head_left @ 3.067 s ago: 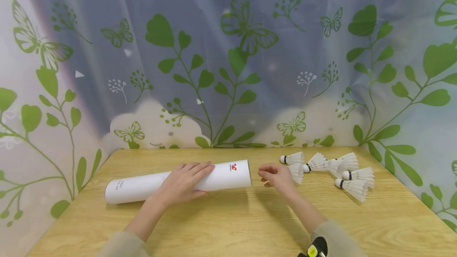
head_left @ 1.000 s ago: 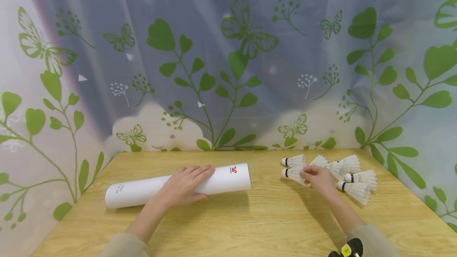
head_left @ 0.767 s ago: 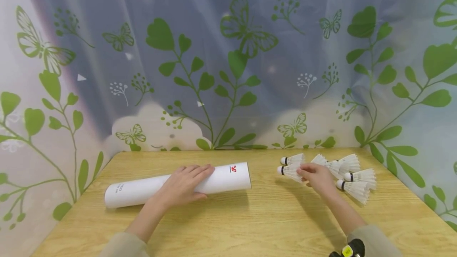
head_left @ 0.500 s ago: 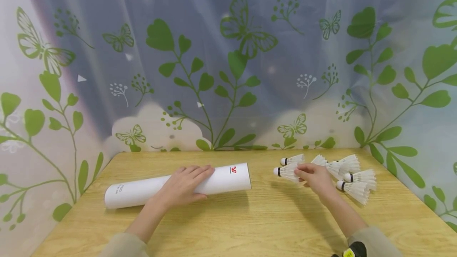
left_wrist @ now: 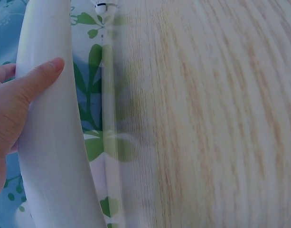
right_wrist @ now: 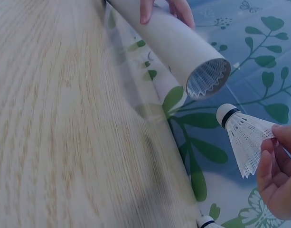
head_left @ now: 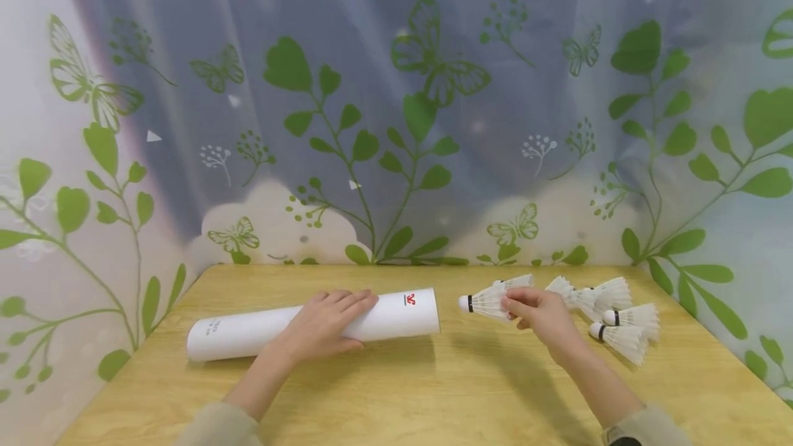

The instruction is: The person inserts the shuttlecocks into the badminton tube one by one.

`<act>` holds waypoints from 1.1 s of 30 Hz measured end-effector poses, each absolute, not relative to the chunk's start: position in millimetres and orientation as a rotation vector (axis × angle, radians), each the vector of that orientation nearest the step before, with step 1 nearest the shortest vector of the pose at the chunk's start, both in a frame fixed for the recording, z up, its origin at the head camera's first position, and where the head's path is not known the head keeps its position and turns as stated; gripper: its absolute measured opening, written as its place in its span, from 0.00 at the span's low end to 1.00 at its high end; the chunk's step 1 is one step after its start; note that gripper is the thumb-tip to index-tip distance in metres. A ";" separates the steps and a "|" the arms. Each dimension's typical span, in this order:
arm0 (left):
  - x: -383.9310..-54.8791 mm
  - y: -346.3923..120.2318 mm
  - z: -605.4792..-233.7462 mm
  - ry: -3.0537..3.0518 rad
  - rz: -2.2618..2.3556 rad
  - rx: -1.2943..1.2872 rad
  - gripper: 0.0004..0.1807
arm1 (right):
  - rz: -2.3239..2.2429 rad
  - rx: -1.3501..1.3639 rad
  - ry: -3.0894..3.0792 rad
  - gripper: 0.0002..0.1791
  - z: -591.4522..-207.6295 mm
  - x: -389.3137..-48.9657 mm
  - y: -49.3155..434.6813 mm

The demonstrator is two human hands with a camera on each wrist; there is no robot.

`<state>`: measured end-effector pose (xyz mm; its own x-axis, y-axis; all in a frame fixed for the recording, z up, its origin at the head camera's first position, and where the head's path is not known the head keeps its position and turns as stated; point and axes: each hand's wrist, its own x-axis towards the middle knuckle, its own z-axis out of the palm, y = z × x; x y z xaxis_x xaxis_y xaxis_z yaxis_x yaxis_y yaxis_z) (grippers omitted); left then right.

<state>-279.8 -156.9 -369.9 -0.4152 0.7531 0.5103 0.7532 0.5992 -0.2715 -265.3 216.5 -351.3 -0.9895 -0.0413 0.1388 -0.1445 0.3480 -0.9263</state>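
Note:
My left hand [head_left: 325, 325] grips a long white shuttlecock tube [head_left: 396, 313] around its middle, thumb on the near side in the left wrist view. The tube lies on its side, its mouth facing right. Ridged skirt edges of a shuttlecock [right_wrist: 208, 78] show inside that mouth in the right wrist view. Between thumb and fingers, my right hand [head_left: 545, 315] pinches the skirt rim of a white shuttlecock [head_left: 486, 302] with a black band. Its cork points left at the tube's mouth, a short gap away, and its shadow falls on the table below.
Behind the held shuttlecock lies another shuttlecock [head_left: 522, 281], partly covered. Several more shuttlecocks [head_left: 621, 343] lie loosely at the right of the wooden table [head_left: 372, 398]. A leaf-patterned curtain [head_left: 347, 157] hangs along the back and sides.
My right hand went from beside the tube's mouth to the shuttlecocks, took one by its skirt, raised it and brought it left. My left hand stayed on the tube.

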 end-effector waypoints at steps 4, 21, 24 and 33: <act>-278.5 -156.4 -369.5 -2.259 0.011 -1.175 0.45 | 1.764 0.272 -2.482 0.20 -350.5 -262.6 208.8; -277.3 -157.6 -368.0 -2.228 -0.005 -1.185 0.45 | 1.914 0.432 -2.439 0.16 -358.5 -262.3 174.3; -277.8 -156.9 -367.2 -2.234 -0.017 -1.186 0.45 | 1.945 0.442 -2.419 0.17 -360.8 -263.9 168.0; -276.2 -154.9 -366.0 -2.234 -0.014 -1.198 0.45 | 1.982 0.490 -2.395 0.16 -367.0 -266.3 152.8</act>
<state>-276.2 -154.9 -366.0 -0.4144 0.7557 0.5072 0.7618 0.5929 -0.2610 -266.3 152.8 -367.0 -0.9516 -0.2403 0.1918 -0.2334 0.1584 -0.9594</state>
